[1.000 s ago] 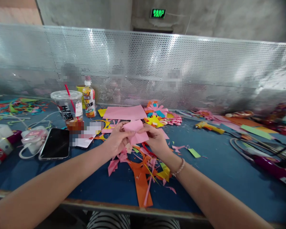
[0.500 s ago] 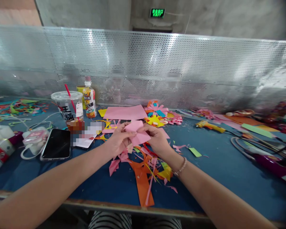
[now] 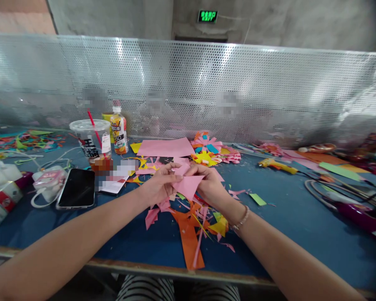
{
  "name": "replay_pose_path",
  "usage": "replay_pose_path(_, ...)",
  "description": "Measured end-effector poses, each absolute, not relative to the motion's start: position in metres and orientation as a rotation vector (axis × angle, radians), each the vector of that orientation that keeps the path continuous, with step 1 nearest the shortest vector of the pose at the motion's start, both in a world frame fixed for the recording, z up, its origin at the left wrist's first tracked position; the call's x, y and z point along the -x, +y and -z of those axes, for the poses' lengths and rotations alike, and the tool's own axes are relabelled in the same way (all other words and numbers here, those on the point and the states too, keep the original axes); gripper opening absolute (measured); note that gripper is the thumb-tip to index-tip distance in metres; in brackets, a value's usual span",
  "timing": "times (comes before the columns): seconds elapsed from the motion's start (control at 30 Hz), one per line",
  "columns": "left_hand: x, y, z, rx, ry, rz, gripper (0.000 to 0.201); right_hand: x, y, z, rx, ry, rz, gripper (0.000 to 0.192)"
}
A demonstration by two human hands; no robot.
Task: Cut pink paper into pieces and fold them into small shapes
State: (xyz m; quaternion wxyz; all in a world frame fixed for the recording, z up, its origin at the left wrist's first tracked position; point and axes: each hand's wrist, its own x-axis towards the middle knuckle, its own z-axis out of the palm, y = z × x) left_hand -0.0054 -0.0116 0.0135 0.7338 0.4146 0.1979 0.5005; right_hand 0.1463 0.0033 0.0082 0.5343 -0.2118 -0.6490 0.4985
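My left hand (image 3: 158, 186) and my right hand (image 3: 211, 186) both pinch a small folded pink paper (image 3: 188, 184) above the blue table (image 3: 300, 217). The paper now shows a pointed, triangular shape hanging down between my fingers. Under my hands lies a heap of paper scraps (image 3: 194, 221) in pink, orange and yellow, with a long orange strip (image 3: 190, 244) reaching toward the table's front edge. A bracelet sits on my right wrist.
A pink sheet (image 3: 165, 147) and paper flowers (image 3: 211, 152) lie behind my hands. At the left stand a lidded cup with a red straw (image 3: 92, 140), a bottle (image 3: 118, 133) and a phone (image 3: 78, 193). A yellow glue gun (image 3: 277, 166) and cables lie right. A perforated metal screen (image 3: 269, 92) closes the back.
The pink paper has been folded over and tilted down, changing from a flat squarish piece to a narrower pointed one. Both hands stayed in place, fingers shifting along the fold.
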Motion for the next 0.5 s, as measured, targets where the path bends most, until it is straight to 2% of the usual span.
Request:
replay_pose_path(0.3,0.0129,-0.0059,-0.0141,-0.923,0.486,-0.982,0.042,-0.1465,0.0020,-0.0097,0.562,-1.560,-1.235,0.007)
replay_pose_path(0.5,0.0135,-0.0053,-0.0121,-0.968,0.455,-0.925,0.044,-0.1446,0.0038,-0.0082,0.531,-1.522,-1.240,0.011)
